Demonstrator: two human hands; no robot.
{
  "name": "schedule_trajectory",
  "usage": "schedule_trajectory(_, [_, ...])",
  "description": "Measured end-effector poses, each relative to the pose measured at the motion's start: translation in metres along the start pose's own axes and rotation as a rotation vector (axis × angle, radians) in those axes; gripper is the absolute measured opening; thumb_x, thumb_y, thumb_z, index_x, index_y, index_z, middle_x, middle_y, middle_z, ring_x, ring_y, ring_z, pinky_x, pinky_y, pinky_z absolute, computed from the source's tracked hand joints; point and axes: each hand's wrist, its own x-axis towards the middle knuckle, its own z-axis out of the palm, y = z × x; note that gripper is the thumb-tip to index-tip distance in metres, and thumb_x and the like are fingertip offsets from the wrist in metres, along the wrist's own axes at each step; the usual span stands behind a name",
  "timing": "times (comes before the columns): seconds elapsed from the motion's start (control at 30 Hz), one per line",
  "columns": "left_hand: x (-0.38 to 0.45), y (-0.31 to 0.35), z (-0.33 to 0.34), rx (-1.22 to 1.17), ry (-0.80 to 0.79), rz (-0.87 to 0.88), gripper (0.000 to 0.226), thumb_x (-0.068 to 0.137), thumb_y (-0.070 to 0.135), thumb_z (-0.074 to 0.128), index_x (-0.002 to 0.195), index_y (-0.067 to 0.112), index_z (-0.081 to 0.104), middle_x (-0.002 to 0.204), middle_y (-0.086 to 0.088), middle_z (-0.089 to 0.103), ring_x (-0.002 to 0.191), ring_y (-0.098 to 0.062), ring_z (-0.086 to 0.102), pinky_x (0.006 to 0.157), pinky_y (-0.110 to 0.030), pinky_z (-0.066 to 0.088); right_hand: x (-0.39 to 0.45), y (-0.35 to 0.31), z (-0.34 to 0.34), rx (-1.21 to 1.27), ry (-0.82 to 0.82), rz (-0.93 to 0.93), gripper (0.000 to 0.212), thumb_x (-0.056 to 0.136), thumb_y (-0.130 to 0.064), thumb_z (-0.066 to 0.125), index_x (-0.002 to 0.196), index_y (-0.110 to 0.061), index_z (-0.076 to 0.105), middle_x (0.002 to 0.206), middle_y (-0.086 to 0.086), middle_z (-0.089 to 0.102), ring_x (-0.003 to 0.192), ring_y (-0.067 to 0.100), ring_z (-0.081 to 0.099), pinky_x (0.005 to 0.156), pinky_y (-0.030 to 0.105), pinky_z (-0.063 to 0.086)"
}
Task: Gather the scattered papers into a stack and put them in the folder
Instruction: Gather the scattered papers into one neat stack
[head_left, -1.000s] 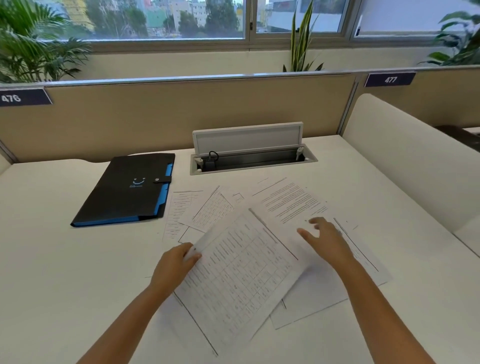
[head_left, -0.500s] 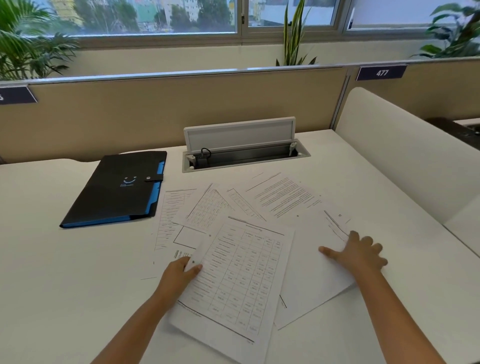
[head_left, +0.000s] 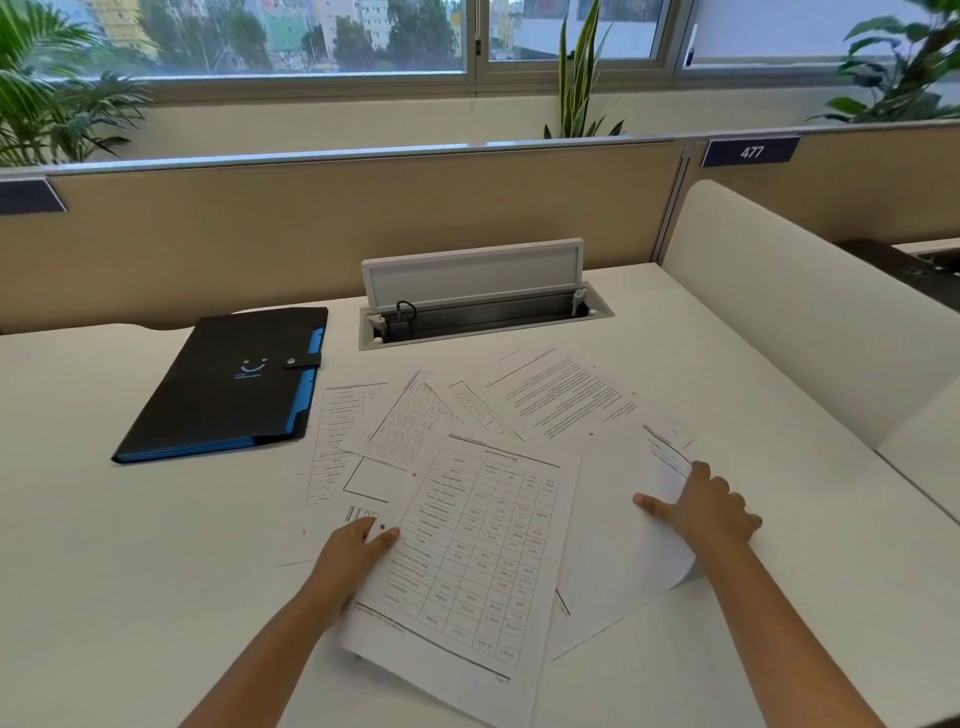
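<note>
Print on the papers too small to read; lower sheets partly hidden beneath upper ones. Left label cut off by the picture's edge.

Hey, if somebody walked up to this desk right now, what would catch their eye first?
Probably the scattered papers fanned across the middle of the white desk, with the left hand pinching the table-printed sheet on top and the right hand curling up the edge of a blank sheet. Next, the black folder with blue edging, lying closed to the left of the papers.
</note>
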Motion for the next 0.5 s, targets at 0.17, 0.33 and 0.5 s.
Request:
schedule_trajectory(0.17, [0.002,-0.002,-0.001,-0.015,-0.007,-0.010,0.018,0.089,0.026,0.055,0.090,0.011,0.065,0.095,-0.008,0.070,0.091,-0.026,0.066,0.086,-0.040,0.052,-0.001,0.003,0.000,0.065,-0.011,-0.031,0.082,0.073,-0.063,0.062,0.130,-0.013,0.030,0.122,0.013,0.054,0.111,0.033,0.054,0.093,0.042,0.038])
schedule_trajectory(0.33, [0.000,0.000,-0.002,-0.046,-0.006,-0.040,0.013,0.089,0.020,0.056,0.096,0.014,0.064,0.104,-0.006,0.068,0.098,-0.023,0.064,0.092,-0.040,0.049,-0.012,0.001,-0.019,0.246,0.039,-0.177,0.060,0.084,-0.036,0.063,0.132,-0.012,0.035,0.115,0.018,0.062,0.100,0.035,0.060,0.077,0.039,0.047])
schedule_trajectory(0.5, [-0.002,0.001,-0.001,-0.051,0.009,-0.047,0.012,0.088,0.017,0.056,0.093,0.012,0.065,0.103,-0.009,0.069,0.097,-0.026,0.064,0.095,-0.046,0.047,-0.048,-0.022,-0.060,0.441,0.352,-0.440,0.045,0.089,-0.032,0.057,0.130,-0.017,0.043,0.110,0.016,0.066,0.090,0.034,0.063,0.067,0.030,0.040])
